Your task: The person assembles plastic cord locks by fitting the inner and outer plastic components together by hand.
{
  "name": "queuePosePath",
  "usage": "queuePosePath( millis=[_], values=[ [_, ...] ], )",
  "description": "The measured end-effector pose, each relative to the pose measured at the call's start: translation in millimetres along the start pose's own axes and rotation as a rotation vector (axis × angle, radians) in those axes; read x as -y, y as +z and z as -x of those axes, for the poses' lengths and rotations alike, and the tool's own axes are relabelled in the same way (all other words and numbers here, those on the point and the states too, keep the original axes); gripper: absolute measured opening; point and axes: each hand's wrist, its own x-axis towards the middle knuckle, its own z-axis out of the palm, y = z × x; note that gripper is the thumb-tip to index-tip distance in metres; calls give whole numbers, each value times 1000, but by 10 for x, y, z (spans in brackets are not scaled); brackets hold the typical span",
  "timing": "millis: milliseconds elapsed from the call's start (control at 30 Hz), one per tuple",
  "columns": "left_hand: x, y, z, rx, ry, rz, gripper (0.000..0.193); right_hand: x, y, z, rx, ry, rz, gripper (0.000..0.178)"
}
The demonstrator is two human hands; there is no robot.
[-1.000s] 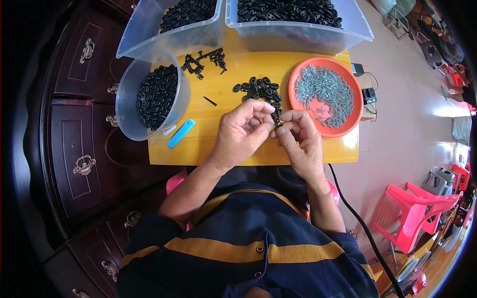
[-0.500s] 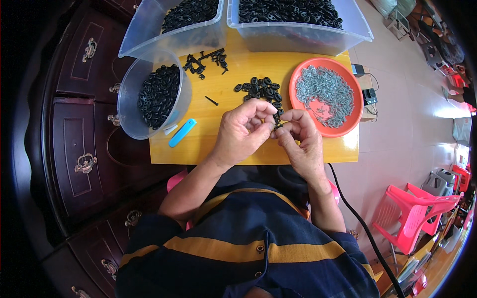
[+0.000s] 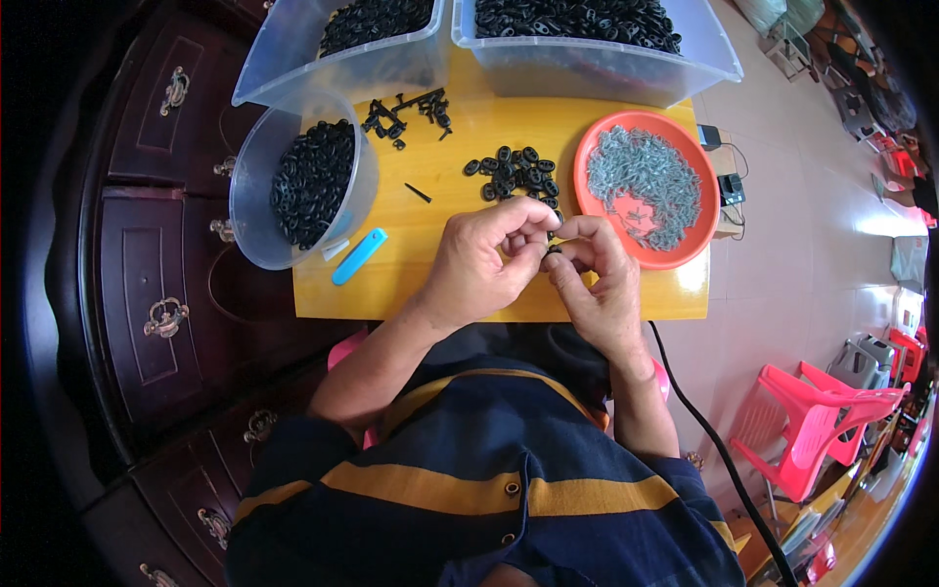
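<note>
My left hand [image 3: 484, 256] and my right hand [image 3: 599, 284] meet over the front part of the yellow table, fingertips almost touching. Between the thumb and fingers of the right one is a small black plastic piece [image 3: 555, 249]. The left thumb and forefinger close together right beside it; whatever they pinch is hidden by the fingers. Just beyond the fingertips lies a loose pile of small black oval pieces with holes [image 3: 511, 174]. To the right, an orange-red round tray [image 3: 706, 227] holds a heap of tiny silvery metal parts [image 3: 646, 176].
A clear round tub [image 3: 364, 186] of black pieces stands left, near a light-blue cutter-like tool [image 3: 359, 257] and a thin black stick [image 3: 418, 193]. Black scraps [image 3: 411, 115] lie behind. Two clear bins [image 3: 587, 73] fill the far edge. A black cable [image 3: 704, 430] hangs at right.
Both hands stay together at nearly the same spot, with small finger shifts around the black piece. The whole view has moved slightly.
</note>
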Motion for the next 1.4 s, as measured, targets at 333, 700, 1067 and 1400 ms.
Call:
queuePosePath(
  millis=[333,700,1067,1400],
  values=[
    [-16,-78,-48,120,-38,-49,21,-11,12,-12,8,-155,141,24],
    [13,-242,-86,112,-163,71,43,-2,-95,-32,-128,-10,-60,23],
    [270,72,137,19,25,-636,24,-32,-134,-49,-215,94,-326,20],
    [262,118,105,50,4,-660,15,-44,-138,-39,-201,105,-300,14]
  ],
)
